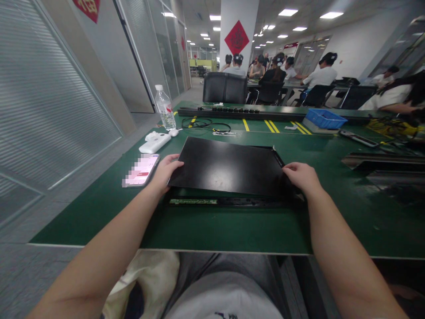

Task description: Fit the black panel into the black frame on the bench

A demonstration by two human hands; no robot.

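Observation:
Between my hands is a thin black rectangular panel (226,166) with a glossy face, tilted slightly above the table. My left hand (166,172) grips its left edge, thumb on top. At the right edge, my right hand (303,175) pinches the panel near a dark strip with a small light-coloured end at its far corner. Under the near side lies a long dark frame piece (245,202). A green circuit board strip (193,201) shows along its left part. What lies beneath the panel is hidden.
Left of the panel are a phone (142,169), a white device (155,143) and a water bottle (165,108). Behind it run a black cable (206,124) and a long dark bar (229,113). A blue bin (325,118) and dark strips (385,160) sit rightward.

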